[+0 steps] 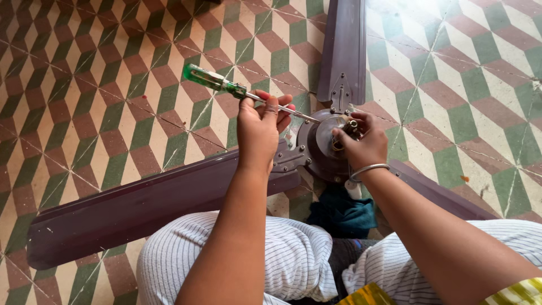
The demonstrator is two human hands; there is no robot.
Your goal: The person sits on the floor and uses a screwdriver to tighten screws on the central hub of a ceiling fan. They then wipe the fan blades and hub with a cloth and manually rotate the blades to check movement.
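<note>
Person, seated: both forearms bare, no sleeves in view. Right wrist: one plain silver metal bangle [368,169]. Legs: loose white trousers [293,254] with fine dark vertical pinstripes. Lower edge of view: yellow-and-green patterned cloth [370,295] between the knees and at the right corner.
</note>
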